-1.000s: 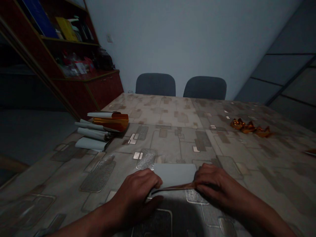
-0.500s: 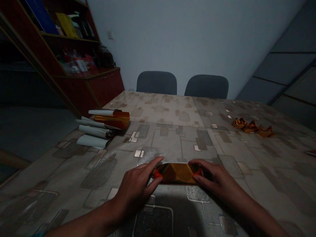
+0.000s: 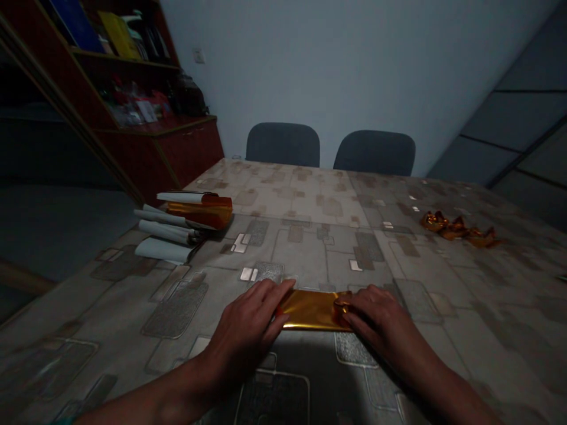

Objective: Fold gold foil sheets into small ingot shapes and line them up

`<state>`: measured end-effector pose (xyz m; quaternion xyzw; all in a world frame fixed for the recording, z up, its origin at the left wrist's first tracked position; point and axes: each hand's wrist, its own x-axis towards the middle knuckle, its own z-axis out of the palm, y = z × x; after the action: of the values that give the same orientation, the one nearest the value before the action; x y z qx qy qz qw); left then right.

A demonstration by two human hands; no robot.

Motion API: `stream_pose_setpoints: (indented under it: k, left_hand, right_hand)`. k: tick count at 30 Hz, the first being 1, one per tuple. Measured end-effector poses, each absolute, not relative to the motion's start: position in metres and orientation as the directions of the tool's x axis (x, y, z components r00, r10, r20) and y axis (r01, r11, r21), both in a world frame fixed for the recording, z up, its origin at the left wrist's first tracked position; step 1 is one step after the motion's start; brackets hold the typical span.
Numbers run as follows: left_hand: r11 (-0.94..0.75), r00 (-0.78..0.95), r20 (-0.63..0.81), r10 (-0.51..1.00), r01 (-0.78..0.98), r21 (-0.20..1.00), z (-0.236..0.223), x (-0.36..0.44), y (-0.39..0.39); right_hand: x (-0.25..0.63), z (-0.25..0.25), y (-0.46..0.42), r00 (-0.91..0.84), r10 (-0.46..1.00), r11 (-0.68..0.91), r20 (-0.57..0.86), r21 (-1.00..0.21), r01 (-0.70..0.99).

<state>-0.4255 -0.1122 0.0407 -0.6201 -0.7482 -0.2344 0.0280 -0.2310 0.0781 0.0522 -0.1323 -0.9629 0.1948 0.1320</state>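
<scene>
A strip of shiny gold foil paper (image 3: 310, 310) lies crosswise between my hands, just above or on the patterned tablecloth (image 3: 305, 254). My left hand (image 3: 250, 321) pinches its left end between thumb and fingers. At the other end, my right hand (image 3: 381, 313) grips the foil, which is curled over beneath the fingertips. Far to the right sit several folded gold foil pieces (image 3: 458, 228) with pointed tips, in a row. On the left rests a stack of folded foil paper sheets (image 3: 183, 224), gold on one face and whitish on the other.
Two grey chairs (image 3: 282, 144) stand behind the table's far edge, against a pale wall (image 3: 310, 65). At the back left is a reddish wooden cabinet (image 3: 190, 150) with folders and bags on its shelves. Panelled doors (image 3: 522, 118) rise at the right.
The foil's right end is now curled over under my right fingers, and its middle looks flatter and brighter. My right hand has turned inward; my left hand keeps its pinch.
</scene>
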Motion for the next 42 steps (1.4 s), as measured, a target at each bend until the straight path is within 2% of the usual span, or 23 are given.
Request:
stream_pose_setpoints:
  k: [4, 6, 7, 10, 14, 20, 26, 31, 42]
  left_hand:
    - [-0.039, -0.042, 0.487, 0.872, 0.987, 0.155, 0.04, -0.411, -0.111]
    - [-0.161, 0.082, 0.373, 0.924, 0.97, 0.185, 0.04, -0.4, -0.109]
    - [-0.196, 0.131, 0.271, 0.954, 0.954, 0.228, 0.04, -0.395, -0.107]
    - [-0.255, 0.218, 0.147, 0.965, 0.911, 0.326, 0.037, -0.387, -0.105]
    - [-0.28, 0.242, 0.145, 0.959, 0.876, 0.393, 0.027, -0.391, -0.107]
    - [-0.256, 0.225, 0.122, 0.967, 0.869, 0.423, 0.02, -0.393, -0.113]
    - [-0.239, 0.207, 0.123, 0.971, 0.881, 0.407, 0.024, -0.392, -0.114]
    - [-0.277, 0.233, 0.158, 0.96, 0.882, 0.381, 0.022, -0.394, -0.115]
    - [-0.27, 0.232, 0.142, 0.962, 0.871, 0.409, 0.024, -0.394, -0.111]
  right_hand:
    - [-0.231, 0.052, 0.077, -0.929, 0.309, 0.897, 0.201, -0.385, 0.215]
    - [-0.231, 0.052, 0.077, -0.932, 0.303, 0.904, 0.201, -0.369, 0.214]
    - [-0.231, 0.052, 0.077, -0.933, 0.3, 0.908, 0.202, -0.361, 0.213]
    - [-0.23, 0.051, 0.077, -0.934, 0.303, 0.909, 0.192, -0.351, 0.222]
    - [-0.23, 0.048, 0.077, -0.93, 0.319, 0.907, 0.186, -0.343, 0.243]
    - [-0.23, 0.047, 0.077, -0.929, 0.313, 0.921, 0.195, -0.301, 0.247]
    - [-0.228, 0.045, 0.08, -0.927, 0.294, 0.93, 0.232, -0.294, 0.221]
    - [-0.228, 0.046, 0.08, -0.938, 0.294, 0.928, 0.182, -0.291, 0.235]
    - [-0.232, 0.055, 0.074, -0.931, 0.35, 0.91, 0.106, -0.274, 0.312]
